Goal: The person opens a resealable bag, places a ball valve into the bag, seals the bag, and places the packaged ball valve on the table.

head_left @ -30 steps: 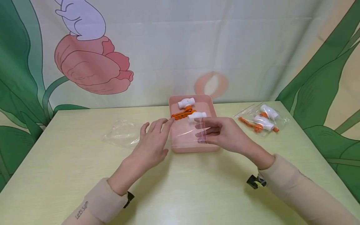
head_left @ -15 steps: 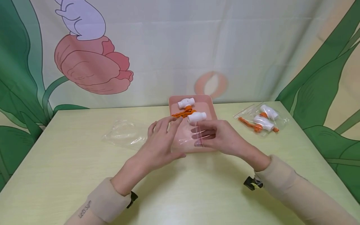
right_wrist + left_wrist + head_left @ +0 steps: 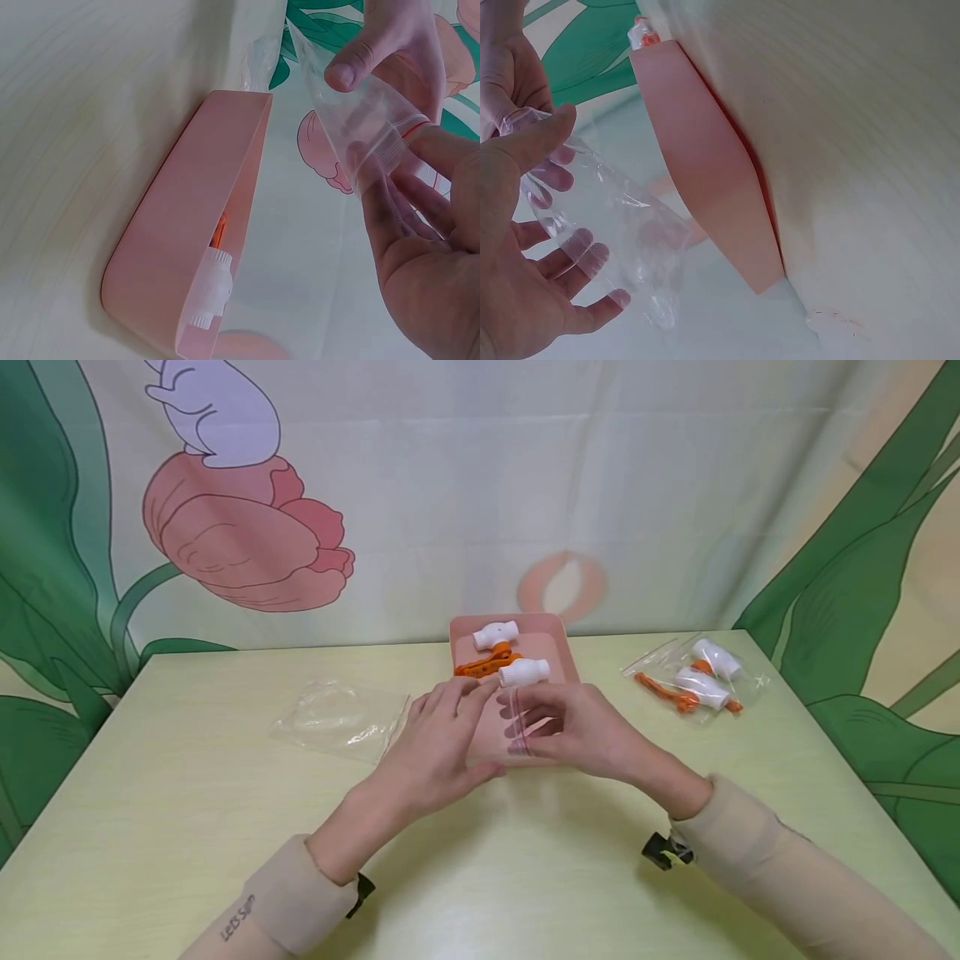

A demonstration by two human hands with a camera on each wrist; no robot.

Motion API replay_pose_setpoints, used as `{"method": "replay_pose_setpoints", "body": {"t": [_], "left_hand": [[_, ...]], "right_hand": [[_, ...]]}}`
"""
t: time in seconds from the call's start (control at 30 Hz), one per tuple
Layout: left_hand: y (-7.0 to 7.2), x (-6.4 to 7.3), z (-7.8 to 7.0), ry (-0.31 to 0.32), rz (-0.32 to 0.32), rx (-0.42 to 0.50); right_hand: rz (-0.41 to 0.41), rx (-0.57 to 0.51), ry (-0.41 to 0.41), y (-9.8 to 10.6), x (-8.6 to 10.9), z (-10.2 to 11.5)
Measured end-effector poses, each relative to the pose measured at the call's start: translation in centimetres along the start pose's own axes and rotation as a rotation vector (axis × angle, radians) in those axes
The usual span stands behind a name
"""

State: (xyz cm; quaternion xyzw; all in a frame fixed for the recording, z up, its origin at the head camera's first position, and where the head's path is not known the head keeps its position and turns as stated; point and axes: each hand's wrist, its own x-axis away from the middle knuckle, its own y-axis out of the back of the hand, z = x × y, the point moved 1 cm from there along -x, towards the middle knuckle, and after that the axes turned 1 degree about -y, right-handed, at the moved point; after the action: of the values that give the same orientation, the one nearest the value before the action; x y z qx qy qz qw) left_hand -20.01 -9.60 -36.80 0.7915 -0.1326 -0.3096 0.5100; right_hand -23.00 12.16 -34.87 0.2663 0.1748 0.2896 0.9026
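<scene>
My right hand (image 3: 585,727) holds a clear zip-lock bag (image 3: 352,112) by its red-lined mouth. In the right wrist view its thumb and fingers reach past the zip strip, and the film covers their tips. My left hand (image 3: 438,743) is at the bag's other end, fingers spread behind the film and thumb on the near side, as the left wrist view shows. Below and beyond the hands stands a pink tray (image 3: 562,647). In it lie two white valves, the rear valve (image 3: 496,635) and the front valve (image 3: 525,672), with orange handles (image 3: 487,663).
A crumpled clear bag (image 3: 330,718) lies on the table (image 3: 187,810) left of the tray. To the right, another zip-lock bag (image 3: 693,681) contains white and orange valves. A printed curtain (image 3: 420,510) hangs behind the table.
My left hand has moved right and closer to my right hand, over the bag. The right hand has shifted slightly left with the bag. The tray and valves stay put.
</scene>
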Motion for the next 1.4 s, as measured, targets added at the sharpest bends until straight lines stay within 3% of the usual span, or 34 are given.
{"method": "replay_pose_setpoints", "body": {"t": [0.5,0.73,0.97,1.17,1.4], "left_hand": [[-0.1,0.1,0.2,0.047,0.001,-0.007],[-0.1,0.3,0.4,0.084,0.009,-0.01],[0.0,0.4,0.4,0.087,0.015,-0.012],[0.1,0.5,0.4,0.069,0.011,-0.002],[0.1,0.6,0.3,0.05,0.008,0.005]], "right_hand": [[-0.014,0.022,0.029,-0.2,-0.2,0.1],[-0.167,-0.049,-0.009,0.8,-0.6,-0.7],[-0.266,-0.097,-0.149,2.5,-1.7,-2.0],[-0.241,0.026,-0.19,3.4,-3.3,-3.3],[-0.105,0.252,-0.208,3.5,-5.3,-4.9]]}}
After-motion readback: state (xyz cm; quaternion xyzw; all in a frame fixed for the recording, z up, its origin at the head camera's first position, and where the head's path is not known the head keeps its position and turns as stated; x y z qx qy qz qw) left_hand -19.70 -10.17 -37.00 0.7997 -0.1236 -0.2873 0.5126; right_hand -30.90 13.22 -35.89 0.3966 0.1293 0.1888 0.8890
